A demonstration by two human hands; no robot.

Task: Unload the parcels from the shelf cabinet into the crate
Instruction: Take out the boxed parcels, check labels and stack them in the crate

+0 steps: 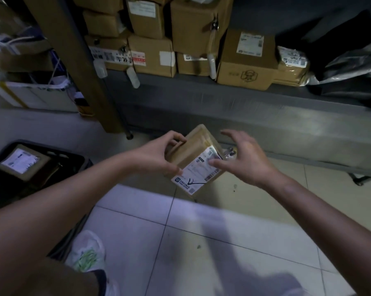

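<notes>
A small brown cardboard parcel (196, 155) with a white shipping label hangs tilted above the tiled floor, in front of the shelf cabinet (201, 92). My left hand (159, 154) grips its left side, fingers curled over the top edge and thumb under the label corner. My right hand (242, 158) hovers at its right side with fingers spread, the thumb touching the label. The black crate (73, 155) stands on the floor at the lower left with one labelled parcel (23, 162) inside. Several cardboard parcels (246, 60) fill the shelf.
A brown shelf post (82, 67) slants down left of the parcels. Black plastic bags (349, 67) lie at the shelf's right end. More boxes and paper (26, 60) crowd the far left. My white shoe (87, 251) stands on the tiles beside the crate.
</notes>
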